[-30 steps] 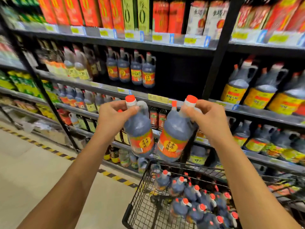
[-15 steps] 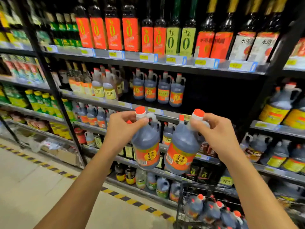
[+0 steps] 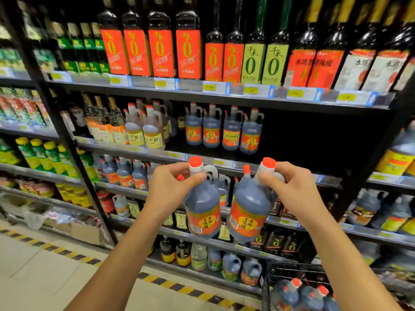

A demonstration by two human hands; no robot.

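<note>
- Left hand (image 3: 170, 189), centre of the frame, fingers and thumb curled round the neck of a dark plastic jug with red cap and orange label (image 3: 203, 212); grasp just under the cap; jug in the air, nearly upright.
- Right hand (image 3: 294, 191), just right of centre, clasped on the neck and handle of a second dark plastic jug with red cap and orange label (image 3: 249, 212); this one tilted, cap toward the upper right, base toward the lower left.
- Both held jugs side by side in mid-frame, close together, a narrow gap between their bodies; both in front of the black metal shelving rack (image 3: 224, 102).
- Above the hands, on the second shelf down: row of four matching dark jugs (image 3: 231, 133), upright.
- Top shelf, upper frame: tall dark glass bottles with orange labels (image 3: 148, 52); two green-labelled bottles (image 3: 261, 63) right of them.
- Lower right corner: black wire cart (image 3: 266, 288) with more red-capped dark jugs (image 3: 301, 295) inside.
- Lower left: pale floor with a yellow-and-black striped line (image 3: 67, 252) along the foot of the rack.
</note>
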